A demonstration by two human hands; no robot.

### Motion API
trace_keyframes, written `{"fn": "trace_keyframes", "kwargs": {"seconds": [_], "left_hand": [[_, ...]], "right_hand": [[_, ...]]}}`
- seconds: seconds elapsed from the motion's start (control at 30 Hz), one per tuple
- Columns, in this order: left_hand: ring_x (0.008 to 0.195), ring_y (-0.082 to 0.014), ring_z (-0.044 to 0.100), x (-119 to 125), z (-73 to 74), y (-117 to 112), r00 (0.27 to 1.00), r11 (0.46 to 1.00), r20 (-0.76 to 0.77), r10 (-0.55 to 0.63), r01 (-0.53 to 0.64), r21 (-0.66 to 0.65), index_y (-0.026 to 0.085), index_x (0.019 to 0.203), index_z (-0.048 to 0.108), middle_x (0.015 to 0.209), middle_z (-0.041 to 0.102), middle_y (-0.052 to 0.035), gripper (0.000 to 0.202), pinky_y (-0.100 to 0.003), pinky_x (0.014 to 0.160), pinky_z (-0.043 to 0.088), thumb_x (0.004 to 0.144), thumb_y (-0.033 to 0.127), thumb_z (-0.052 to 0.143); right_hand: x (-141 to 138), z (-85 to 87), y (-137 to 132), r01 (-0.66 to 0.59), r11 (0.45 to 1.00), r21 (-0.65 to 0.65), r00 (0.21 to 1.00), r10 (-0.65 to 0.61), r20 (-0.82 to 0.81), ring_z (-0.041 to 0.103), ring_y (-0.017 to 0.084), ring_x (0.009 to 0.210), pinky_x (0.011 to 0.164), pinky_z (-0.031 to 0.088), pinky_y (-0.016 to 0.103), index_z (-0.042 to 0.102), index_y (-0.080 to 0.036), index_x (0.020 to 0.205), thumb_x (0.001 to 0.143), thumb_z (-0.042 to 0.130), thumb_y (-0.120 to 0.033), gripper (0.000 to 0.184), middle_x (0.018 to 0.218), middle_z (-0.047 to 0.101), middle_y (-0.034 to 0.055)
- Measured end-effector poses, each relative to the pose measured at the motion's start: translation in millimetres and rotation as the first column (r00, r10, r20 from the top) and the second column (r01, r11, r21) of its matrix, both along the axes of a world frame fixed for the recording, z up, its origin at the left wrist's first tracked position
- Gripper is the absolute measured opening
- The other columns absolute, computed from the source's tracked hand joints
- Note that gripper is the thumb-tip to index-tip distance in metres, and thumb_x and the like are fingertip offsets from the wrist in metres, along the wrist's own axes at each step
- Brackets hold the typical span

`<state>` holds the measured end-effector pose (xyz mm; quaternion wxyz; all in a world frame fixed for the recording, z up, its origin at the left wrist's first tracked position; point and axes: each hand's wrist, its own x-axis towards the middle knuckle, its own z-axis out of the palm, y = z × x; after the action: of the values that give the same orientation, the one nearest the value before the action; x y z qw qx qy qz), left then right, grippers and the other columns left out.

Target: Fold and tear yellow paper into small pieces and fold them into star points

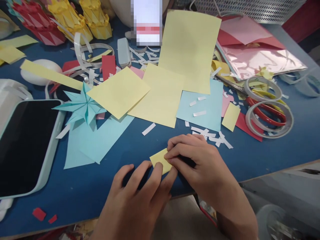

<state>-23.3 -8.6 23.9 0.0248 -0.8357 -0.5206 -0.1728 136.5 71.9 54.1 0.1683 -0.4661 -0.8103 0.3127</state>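
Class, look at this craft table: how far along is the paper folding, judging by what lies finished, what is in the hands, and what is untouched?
Done: a folded blue star and folded yellow models at the back. In hand: the left hand and right hand press a small yellow paper piece on the table. Left: flat yellow sheets lie unfolded.

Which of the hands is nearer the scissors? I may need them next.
Right. The right hand lies below-left of the scissors, apart from them; the left hand is farther left.

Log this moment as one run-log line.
left hand: pressing small yellow paper piece | right hand: pinching its right side | surface: blue table | nearby: teal paper star, tablet, scissors
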Motion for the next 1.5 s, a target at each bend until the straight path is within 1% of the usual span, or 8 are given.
{"fn": "trace_keyframes", "kwargs": {"seconds": [0.13, 0.27, 0.6, 0.9, 1.03, 1.2, 1.3, 1.5], "left_hand": [[0.103, -0.0214, 0.055, -2.3, 1.2, 1.8, 0.999, 0.999, 0.015, -0.035, 0.035, 0.000, 0.024, 0.112, 0.063, 0.102, 0.068, -0.0026, 0.029, -0.041, 0.088, 0.035, 0.097, 0.013, 0.040], [0.106, -0.0208, 0.054, -9.4, 1.5, -2.0, 0.998, 1.000, 0.054, -0.020, 0.021, -0.014, 0.026, 0.117, 0.061, 0.106, 0.070, -0.0015, 0.036, -0.041, 0.087, 0.034, 0.100, 0.010, 0.034], [0.110, -0.0203, 0.056, -27.2, 9.9, -7.5, 0.997, 0.996, 0.054, -0.047, 0.051, -0.073, 0.028, 0.117, 0.062, 0.116, 0.073, 0.0042, 0.034, -0.040, 0.083, 0.036, 0.103, 0.019, 0.033], [0.106, -0.0204, 0.062, -22.2, 9.2, -8.9, 0.987, 0.998, 0.161, 0.026, -0.018, -0.052, 0.026, 0.109, 0.067, 0.113, 0.073, 0.0033, 0.028, -0.037, 0.085, 0.038, 0.096, 0.012, 0.047], [0.102, -0.0155, 0.062, -25.1, 6.6, -10.7, 0.986, 0.997, 0.164, -0.029, 0.039, -0.060, 0.022, 0.118, 0.064, 0.114, 0.074, 0.0043, 0.029, -0.032, 0.089, 0.038, 0.096, 0.010, 0.048], [0.101, -0.0160, 0.057, -24.0, 5.7, -12.1, 0.983, 0.995, 0.181, 0.032, -0.015, -0.097, 0.025, 0.117, 0.064, 0.114, 0.073, 0.0075, 0.026, -0.033, 0.090, 0.035, 0.101, 0.022, 0.044], [0.104, -0.0169, 0.055, -22.2, 5.5, -12.2, 0.983, 0.995, 0.182, 0.028, -0.010, -0.097, 0.027, 0.115, 0.065, 0.113, 0.073, 0.0088, 0.029, -0.034, 0.092, 0.032, 0.103, 0.027, 0.039], [0.105, -0.0205, 0.055, -23.1, 4.5, -11.3, 0.986, 0.998, 0.164, 0.025, -0.014, -0.067, 0.025, 0.115, 0.067, 0.116, 0.073, 0.0009, 0.024, -0.036, 0.091, 0.034, 0.098, 0.023, 0.049]], "right_hand": [[-0.1, 1.0, -0.4, 0.004, 1.000, -0.007, 1.000, -0.004, 0.011, 0.061, 0.014, 0.080, 0.076, 0.036, 0.032, 0.060, -0.021, 0.068, 0.087, 0.056, -0.006, 0.024, 0.085, 0.068, -0.0026], [-0.4, 2.1, -1.2, 0.015, 1.000, 0.006, 0.999, -0.015, 0.031, 0.062, 0.014, 0.079, 0.076, 0.038, 0.032, 0.062, -0.022, 0.068, 0.087, 0.055, -0.008, 0.025, 0.085, 0.069, -0.0027], [-0.2, 1.1, -2.2, 0.024, 0.999, -0.029, 1.000, -0.024, 0.000, 0.063, 0.016, 0.082, 0.078, 0.038, 0.034, 0.061, -0.022, 0.070, 0.092, 0.054, -0.012, 0.025, 0.089, 0.070, -0.0016], [0.0, -0.5, -3.0, 0.025, 1.000, -0.004, 0.999, -0.025, -0.045, 0.063, 0.015, 0.081, 0.079, 0.036, 0.033, 0.061, -0.020, 0.072, 0.089, 0.056, -0.006, 0.022, 0.088, 0.070, -0.0017], [0.6, -2.7, -3.9, 0.010, 1.000, 0.028, 0.999, -0.009, -0.054, 0.062, 0.015, 0.083, 0.080, 0.036, 0.033, 0.062, -0.019, 0.076, 0.090, 0.055, -0.006, 0.021, 0.092, 0.070, -0.0006], [2.9, -4.9, -8.3, -0.012, 0.998, 0.067, 0.998, 0.016, -0.059, 0.060, 0.016, 0.084, 0.081, 0.038, 0.033, 0.064, -0.019, 0.082, 0.094, 0.051, -0.011, 0.020, 0.094, 0.069, 0.0008], [6.1, -5.0, -11.6, -0.028, 0.998, 0.051, 0.998, 0.031, -0.054, 0.058, 0.018, 0.089, 0.084, 0.038, 0.034, 0.064, -0.020, 0.088, 0.095, 0.050, -0.011, 0.018, 0.100, 0.068, 0.0014], [11.5, -5.2, -15.2, -0.071, 0.996, 0.050, 0.995, 0.074, -0.064, 0.056, 0.020, 0.095, 0.088, 0.039, 0.035, 0.063, -0.018, 0.100, 0.094, 0.051, -0.011, 0.015, 0.110, 0.068, 0.0033]]}}
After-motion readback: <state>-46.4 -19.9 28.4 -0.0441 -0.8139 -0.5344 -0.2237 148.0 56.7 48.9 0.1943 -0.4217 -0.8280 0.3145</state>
